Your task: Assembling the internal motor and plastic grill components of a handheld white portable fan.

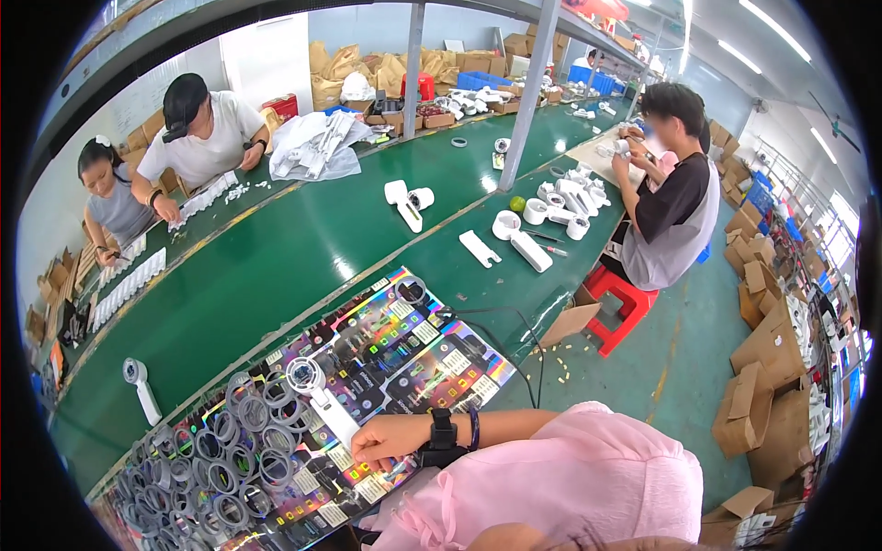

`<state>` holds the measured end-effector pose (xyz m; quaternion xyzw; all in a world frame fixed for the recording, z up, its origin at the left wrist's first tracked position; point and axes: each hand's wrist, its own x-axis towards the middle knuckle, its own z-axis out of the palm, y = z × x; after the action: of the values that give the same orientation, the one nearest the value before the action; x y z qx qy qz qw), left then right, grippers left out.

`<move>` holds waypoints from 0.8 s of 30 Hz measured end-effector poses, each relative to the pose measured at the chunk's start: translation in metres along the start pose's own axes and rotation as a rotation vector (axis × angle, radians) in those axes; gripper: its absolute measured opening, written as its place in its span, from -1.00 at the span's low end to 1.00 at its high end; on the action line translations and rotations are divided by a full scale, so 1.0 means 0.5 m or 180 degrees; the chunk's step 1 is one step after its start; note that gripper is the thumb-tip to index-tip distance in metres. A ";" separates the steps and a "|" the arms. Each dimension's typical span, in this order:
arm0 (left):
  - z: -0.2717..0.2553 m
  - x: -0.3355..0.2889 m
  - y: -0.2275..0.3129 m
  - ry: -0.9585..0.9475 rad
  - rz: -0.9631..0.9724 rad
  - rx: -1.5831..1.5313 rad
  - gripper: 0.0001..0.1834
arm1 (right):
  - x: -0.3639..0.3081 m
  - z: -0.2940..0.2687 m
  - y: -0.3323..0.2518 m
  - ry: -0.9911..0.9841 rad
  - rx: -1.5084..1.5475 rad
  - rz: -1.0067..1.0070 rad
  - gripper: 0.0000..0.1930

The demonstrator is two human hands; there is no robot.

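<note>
One hand (381, 445) of the person, with a black watch (442, 439) and a dark bracelet on the wrist, came across from the right side of the view and rested with its fingers curled down on the colourful printed boxes (404, 358) at the near edge of the green table (276, 266). From this view I could not tell if it was the left or the right hand. The fingertips were closed around the lower end of the handle of a small white handheld fan (317, 390), which lay flat on the boxes with its round head pointing away from the person. Just to the left of the fan, many grey rings (230, 441) lay spread over the same boxes. Another white fan (140, 386) lay alone on the green surface, well apart to the left. The person wore a pink sleeve (560, 477). Across the table two workers sat with white parts, and on the right a third worker sat on a red stool (620, 303) near more white fan parts (551, 211)
</note>
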<state>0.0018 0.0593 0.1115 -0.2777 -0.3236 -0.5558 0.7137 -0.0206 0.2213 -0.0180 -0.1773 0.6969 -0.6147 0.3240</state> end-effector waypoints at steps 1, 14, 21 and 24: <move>-0.001 0.003 0.002 0.0033 0.0044 0.0015 -0.65 | -0.001 0.000 0.000 0.0010 0.0027 0.0029 -0.75; 0.001 0.039 0.021 0.0530 0.0652 0.0109 -0.60 | 0.002 0.005 0.004 0.0045 -0.0079 0.0006 -0.74; 0.011 0.047 0.038 0.0773 0.0904 0.0152 -0.57 | 0.003 -0.001 -0.006 0.0049 -0.0034 0.0091 -0.75; 0.013 0.055 0.043 0.0851 0.1004 0.0136 -0.56 | -0.001 0.000 -0.003 0.0062 -0.0010 0.0082 -0.75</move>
<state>0.0265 0.0521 0.1360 -0.2335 -0.1902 -0.4621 0.8341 -0.0206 0.2214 -0.0165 -0.1629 0.7032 -0.6111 0.3249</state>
